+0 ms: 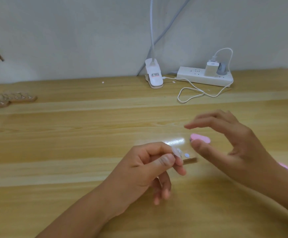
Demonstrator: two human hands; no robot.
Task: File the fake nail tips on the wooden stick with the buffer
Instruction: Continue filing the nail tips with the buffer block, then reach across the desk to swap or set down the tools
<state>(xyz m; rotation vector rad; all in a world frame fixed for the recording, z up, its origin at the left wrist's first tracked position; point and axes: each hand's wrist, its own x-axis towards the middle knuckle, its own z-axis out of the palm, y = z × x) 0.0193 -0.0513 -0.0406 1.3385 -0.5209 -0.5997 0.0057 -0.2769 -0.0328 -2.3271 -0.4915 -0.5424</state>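
Note:
My left hand (150, 167) pinches a short wooden stick (190, 160) above the table. A clear fake nail tip (177, 152) sits on the stick at my fingertips, with a small white dot (186, 155) beside it. The stick's free end points right. A pink buffer (200, 138) lies flat on the table just beyond. My right hand (234, 143) hovers over the buffer with fingers spread, its thumb tip next to the buffer's near edge, holding nothing. Another pink bit (283, 166) shows by my right wrist.
Two more wooden sticks with nail tips (10, 99) lie at the far left. At the back stand a white clip lamp (154, 75) and a power strip (205, 78) with a charger, its white cable (191, 96) looping forward. The wall closes the back edge.

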